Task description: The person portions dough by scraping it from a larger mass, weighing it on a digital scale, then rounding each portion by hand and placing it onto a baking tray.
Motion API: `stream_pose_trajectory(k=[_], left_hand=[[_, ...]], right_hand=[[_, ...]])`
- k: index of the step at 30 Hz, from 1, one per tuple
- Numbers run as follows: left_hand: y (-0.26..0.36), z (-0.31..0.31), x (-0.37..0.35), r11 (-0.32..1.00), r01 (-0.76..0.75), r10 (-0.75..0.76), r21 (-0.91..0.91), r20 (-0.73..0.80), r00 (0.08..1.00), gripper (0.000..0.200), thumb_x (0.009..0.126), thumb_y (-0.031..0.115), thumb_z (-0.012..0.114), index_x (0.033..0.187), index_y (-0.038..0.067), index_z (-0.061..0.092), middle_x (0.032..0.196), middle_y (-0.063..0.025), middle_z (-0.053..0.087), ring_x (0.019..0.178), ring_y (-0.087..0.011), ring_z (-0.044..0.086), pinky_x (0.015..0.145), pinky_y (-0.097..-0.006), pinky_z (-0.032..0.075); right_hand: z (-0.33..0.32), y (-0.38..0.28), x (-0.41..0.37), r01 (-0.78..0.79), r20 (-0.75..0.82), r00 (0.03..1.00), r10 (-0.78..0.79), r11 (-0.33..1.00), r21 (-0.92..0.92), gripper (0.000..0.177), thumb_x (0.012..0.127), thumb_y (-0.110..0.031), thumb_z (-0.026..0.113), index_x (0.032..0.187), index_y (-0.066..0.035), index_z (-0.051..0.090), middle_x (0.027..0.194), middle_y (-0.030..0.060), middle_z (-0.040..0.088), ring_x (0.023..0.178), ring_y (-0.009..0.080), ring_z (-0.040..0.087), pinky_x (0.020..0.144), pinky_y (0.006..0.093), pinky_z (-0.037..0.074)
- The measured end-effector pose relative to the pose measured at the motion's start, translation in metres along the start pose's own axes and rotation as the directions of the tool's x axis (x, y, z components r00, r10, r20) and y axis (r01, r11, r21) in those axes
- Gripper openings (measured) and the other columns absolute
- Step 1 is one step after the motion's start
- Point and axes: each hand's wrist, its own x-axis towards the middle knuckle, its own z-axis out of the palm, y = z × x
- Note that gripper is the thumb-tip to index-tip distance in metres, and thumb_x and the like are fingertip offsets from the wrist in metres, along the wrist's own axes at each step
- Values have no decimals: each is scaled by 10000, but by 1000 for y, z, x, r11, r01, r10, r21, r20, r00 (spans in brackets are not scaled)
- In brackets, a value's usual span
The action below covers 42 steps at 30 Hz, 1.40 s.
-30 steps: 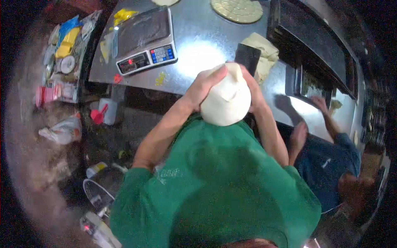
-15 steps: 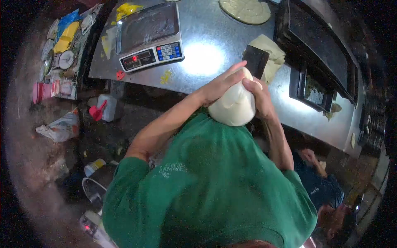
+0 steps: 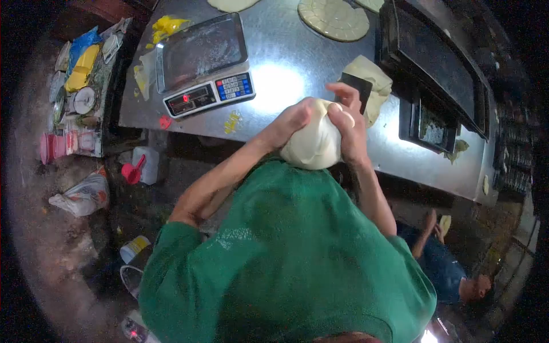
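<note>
A large, smooth ball of pale dough point(image 3: 314, 143) is held up against the front of the green shirt, near the table's front edge. My left hand point(image 3: 293, 120) grips its left side, the thumb pressed at the top. On the other side my right hand point(image 3: 353, 128) is wrapped around it, with the thumb pushing into the gathered folds on top and the fingers behind. Just beyond the right hand, a dark flat-bladed scraper point(image 3: 359, 88) lies against a loose piece of dough point(image 3: 376, 94) on the metal table point(image 3: 269, 123).
A digital scale point(image 3: 203, 54) stands on the table's left, beside yellow scraps point(image 3: 168, 27). A scored round of dough point(image 3: 334, 20) lies at the back. Dark metal trays point(image 3: 437, 68) are stacked on the right. Another person point(image 3: 440, 263) holds a small pale piece at the lower right.
My left hand has drawn back from the top of the dough, and its fingers are apart from the right thumb now. The view has shifted slightly. The other person's hands have come together.
</note>
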Motion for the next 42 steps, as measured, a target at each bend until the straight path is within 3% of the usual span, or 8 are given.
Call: stream_pose_trajectory(k=[9, 19, 23, 25, 29, 31, 35, 42], left_hand=[[73, 7, 7, 763, -169, 231, 624, -19, 973, 321, 976, 229, 570, 1200, 11, 501, 1097, -107, 597, 1041, -178, 576, 951, -330, 464], [153, -24, 98, 860, -279, 242, 427, 139, 960, 521, 1007, 180, 454, 1501, 86, 320, 947, -72, 615, 895, -142, 585, 890, -327, 472], [235, -25, 154, 254, -755, 842, 604, 247, 480, 674, 962, 166, 588, 1538, 40, 260, 1258, -163, 565, 1156, -247, 575, 1008, -373, 462], [286, -48, 163, -305, -437, 818, 846, 467, 335, 724, 931, 325, 607, 1514, 26, 297, 1448, -181, 437, 1306, -313, 456, 1149, -407, 305], [247, -98, 173, 3, -549, 821, 836, 312, 478, 672, 937, 251, 638, 1499, 22, 349, 1455, -205, 454, 1352, -331, 455, 1111, -430, 392], [182, -128, 148, -28, -388, 804, 921, 251, 538, 629, 926, 338, 635, 1436, 22, 446, 1503, -198, 429, 1417, -371, 372, 1173, -488, 287], [44, -140, 81, 803, 5, 312, 596, -427, 848, 450, 996, 193, 548, 1394, -7, 482, 1294, -179, 602, 1117, -241, 633, 927, -337, 521], [21, -167, 170, 129, 105, 586, 986, -161, 794, 401, 910, 107, 616, 1307, 59, 582, 1428, -199, 497, 1342, -451, 410, 1134, -506, 327]], right_hand=[[23, -12, 31, -166, 290, 956, 41, 892, 421, 844, 875, -448, 640, 1554, -87, 291, 1539, 180, 349, 1423, 315, 340, 1188, 423, 251], [-3, -18, 122, -566, 496, 790, 360, 739, 364, 845, 953, -679, 463, 1529, -78, 317, 1459, 161, 474, 1309, 253, 514, 1119, 412, 412], [-20, -127, 217, 19, 313, 949, -43, 997, 79, 496, 989, -469, 559, 1248, -51, 624, 1359, 147, 558, 1158, 247, 580, 955, 395, 486], [-16, -150, 249, 596, 210, 802, -559, 771, -223, 452, 924, -395, 673, 1216, -54, 622, 1251, 152, 582, 1125, 270, 572, 933, 385, 476], [2, -96, 285, 830, 373, 415, -830, 177, -529, 452, 829, -186, 764, 1249, -114, 612, 1297, 118, 555, 1194, 303, 527, 1102, 455, 336], [-5, -39, 277, 884, 565, 448, -693, 250, -394, 380, 837, -110, 722, 1206, -123, 632, 1172, 92, 634, 1117, 290, 580, 1062, 455, 382], [-22, 94, 191, 471, 491, 825, -280, 820, -324, 273, 906, 6, 579, 1169, -42, 635, 1142, 140, 653, 1079, 342, 624, 936, 426, 490], [5, 112, 219, 9, -92, 995, -28, 979, -202, 180, 1017, -89, 529, 1121, 16, 632, 1090, 185, 643, 953, 337, 659, 867, 390, 514]])
